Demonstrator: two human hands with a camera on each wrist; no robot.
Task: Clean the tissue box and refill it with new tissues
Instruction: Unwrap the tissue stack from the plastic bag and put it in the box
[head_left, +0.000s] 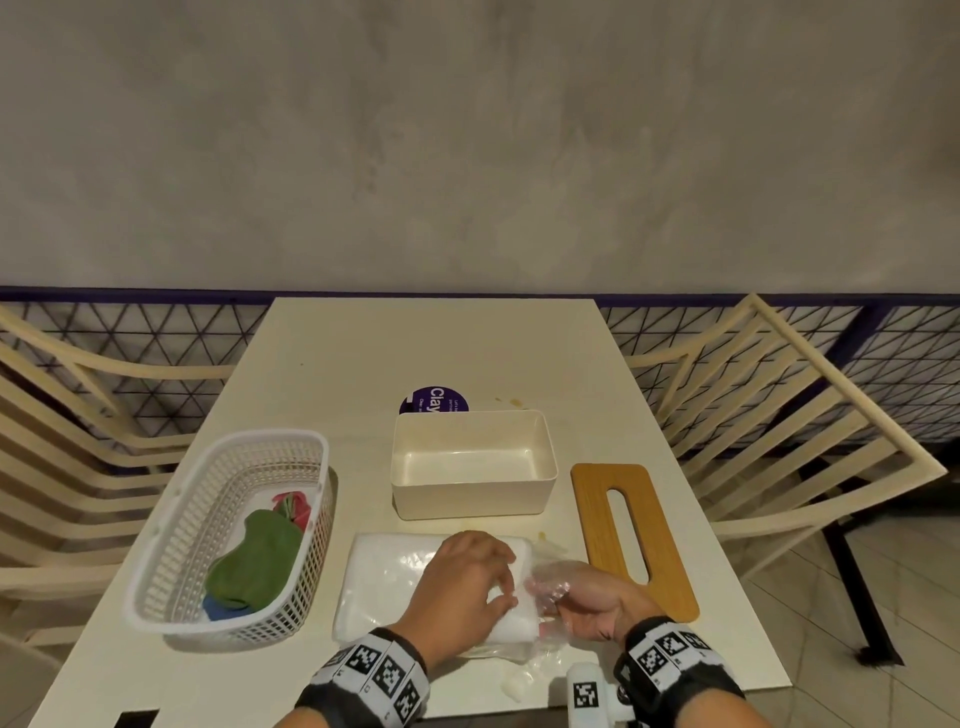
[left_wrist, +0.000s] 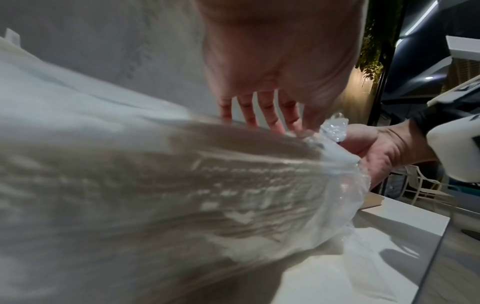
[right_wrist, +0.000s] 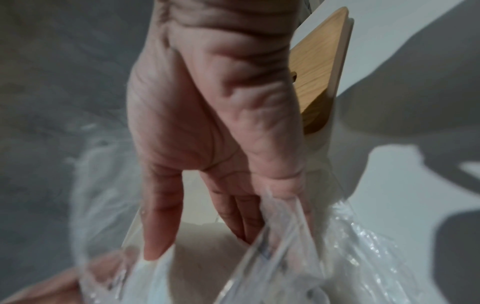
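A pack of new tissues (head_left: 395, 582) in clear plastic wrapper lies at the table's near edge. My left hand (head_left: 467, 582) rests on top of the pack's right end, and its fingers (left_wrist: 262, 111) stretch down onto the pack (left_wrist: 155, 185). My right hand (head_left: 571, 597) is at the pack's right end, gripping the loose, crumpled wrapper (right_wrist: 285, 257) with its fingers (right_wrist: 233, 209) inside the film. The empty cream tissue box (head_left: 472, 462) stands open just behind the pack. Its wooden slotted lid (head_left: 631, 535) lies flat to the right.
A white plastic basket (head_left: 234, 530) with green, red and blue cloths sits at the left. A purple round sticker (head_left: 434, 402) lies behind the box. A small white scrap (head_left: 514, 686) lies near the front table edge (head_left: 208, 722). Slatted chairs (head_left: 779, 441) flank the table.
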